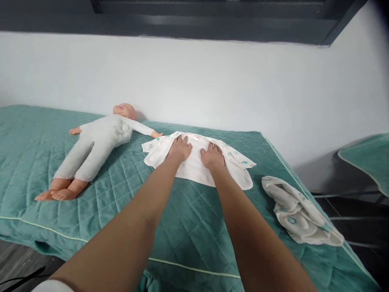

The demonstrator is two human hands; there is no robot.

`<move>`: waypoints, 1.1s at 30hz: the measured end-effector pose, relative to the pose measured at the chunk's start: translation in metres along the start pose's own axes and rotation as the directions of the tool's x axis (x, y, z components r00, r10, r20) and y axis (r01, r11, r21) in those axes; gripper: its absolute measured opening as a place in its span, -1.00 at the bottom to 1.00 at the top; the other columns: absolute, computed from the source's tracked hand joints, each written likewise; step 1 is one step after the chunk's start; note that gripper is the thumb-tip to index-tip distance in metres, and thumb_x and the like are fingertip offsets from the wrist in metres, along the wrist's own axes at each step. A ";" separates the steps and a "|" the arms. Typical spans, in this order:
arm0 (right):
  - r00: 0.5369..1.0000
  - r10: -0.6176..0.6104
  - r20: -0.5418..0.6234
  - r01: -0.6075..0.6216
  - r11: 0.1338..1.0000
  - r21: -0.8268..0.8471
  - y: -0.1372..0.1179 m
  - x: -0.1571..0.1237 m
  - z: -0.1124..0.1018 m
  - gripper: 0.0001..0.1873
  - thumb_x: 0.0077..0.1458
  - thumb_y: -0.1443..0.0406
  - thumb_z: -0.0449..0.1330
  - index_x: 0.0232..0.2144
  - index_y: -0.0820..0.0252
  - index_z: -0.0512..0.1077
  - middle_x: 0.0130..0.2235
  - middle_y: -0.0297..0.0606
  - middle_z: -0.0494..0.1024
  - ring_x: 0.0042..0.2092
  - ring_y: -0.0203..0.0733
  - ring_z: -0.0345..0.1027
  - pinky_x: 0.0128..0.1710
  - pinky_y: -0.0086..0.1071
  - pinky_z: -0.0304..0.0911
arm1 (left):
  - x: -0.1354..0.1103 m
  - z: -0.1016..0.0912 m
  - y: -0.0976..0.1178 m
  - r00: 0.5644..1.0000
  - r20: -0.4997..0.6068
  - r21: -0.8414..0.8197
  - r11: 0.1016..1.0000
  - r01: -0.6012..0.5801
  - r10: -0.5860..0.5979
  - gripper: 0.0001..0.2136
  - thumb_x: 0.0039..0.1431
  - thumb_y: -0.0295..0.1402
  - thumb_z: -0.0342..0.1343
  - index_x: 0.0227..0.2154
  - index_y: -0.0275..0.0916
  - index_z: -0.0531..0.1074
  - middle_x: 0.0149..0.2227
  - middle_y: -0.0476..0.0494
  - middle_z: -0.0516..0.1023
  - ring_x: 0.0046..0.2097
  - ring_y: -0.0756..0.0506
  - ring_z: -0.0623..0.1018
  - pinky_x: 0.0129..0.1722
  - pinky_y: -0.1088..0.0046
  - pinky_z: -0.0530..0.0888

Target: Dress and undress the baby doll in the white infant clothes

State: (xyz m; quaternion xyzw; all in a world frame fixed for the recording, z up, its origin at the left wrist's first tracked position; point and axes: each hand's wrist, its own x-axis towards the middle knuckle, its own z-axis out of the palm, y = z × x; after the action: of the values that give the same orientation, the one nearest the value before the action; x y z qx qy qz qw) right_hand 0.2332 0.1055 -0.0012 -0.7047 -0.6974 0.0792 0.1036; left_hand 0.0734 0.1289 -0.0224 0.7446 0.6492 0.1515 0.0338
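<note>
A small white baby shirt [196,168] with a green and blue print lies spread open on the quilted cover, its sleeves out to both sides. On the left part of its inside rests my left hand [181,149], fingers spread and flat. My right hand [212,156] presses on the right part, fingers also apart, near the neckline. Left of the shirt a baby doll [101,136] in a white cloth body lies on its back. One outstretched doll hand reaches the edge of the left sleeve.
A crumpled white printed baby garment [299,215] lies near the right edge of the green quilted cover [188,219]. Behind stands a white wall [194,81] with a dark frame [206,20] above. A green-covered seat [369,158] is at the far right.
</note>
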 end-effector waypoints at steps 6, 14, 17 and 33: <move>0.998 -0.040 -0.055 0.037 0.998 -0.060 -0.001 -0.004 0.002 -0.30 0.35 0.15 -0.19 0.36 0.56 0.02 0.33 0.27 0.20 0.32 0.23 0.11 0.29 -0.02 0.02 | -0.010 -0.007 0.007 0.993 -0.084 -0.008 0.997 0.082 -0.082 -0.48 0.38 -0.30 -0.22 0.31 -0.44 0.18 0.35 -0.42 0.25 0.39 -0.27 0.21 0.35 0.10 0.19; 0.911 -0.411 -0.028 0.405 0.905 -0.131 -0.007 -0.013 -0.001 -0.52 0.32 0.39 -0.15 0.14 0.33 0.39 0.30 0.04 0.34 0.38 -0.05 0.04 0.36 -0.19 -0.12 | -0.032 -0.021 0.017 0.983 -0.184 0.027 0.999 0.034 -0.029 -0.62 0.40 -0.36 -0.24 0.03 -0.40 0.42 0.16 -0.40 0.47 0.27 -0.24 0.34 0.28 0.20 0.26; 0.902 -0.431 -0.009 0.426 0.895 -0.134 -0.005 -0.014 -0.001 -0.49 0.33 0.36 -0.15 0.24 0.32 0.31 0.36 -0.02 0.25 0.39 -0.09 0.02 0.36 -0.20 -0.08 | -0.035 -0.024 0.017 0.989 -0.149 0.040 0.999 0.021 -0.014 -0.65 0.39 -0.37 -0.21 -0.06 -0.39 0.47 -0.01 -0.40 0.56 0.13 -0.24 0.47 0.18 0.20 0.34; 0.958 -0.267 0.102 0.281 0.947 -0.155 0.002 -0.037 -0.004 -0.32 0.40 0.02 -0.32 0.44 0.13 -0.05 0.49 -0.21 -0.18 0.49 0.02 -0.33 0.40 0.06 -0.24 | -0.055 -0.018 0.008 0.999 -0.037 -0.060 0.998 -0.009 0.006 -0.49 0.43 -0.24 -0.26 0.30 -0.39 0.24 0.41 -0.35 0.14 0.42 -0.27 0.15 0.37 0.06 0.16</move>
State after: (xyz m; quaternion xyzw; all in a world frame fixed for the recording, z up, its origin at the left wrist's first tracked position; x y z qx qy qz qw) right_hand 0.2355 0.0682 0.0006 -0.6035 -0.7963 0.0327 0.0259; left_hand 0.0704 0.0713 -0.0134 0.7428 0.6421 0.1848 0.0436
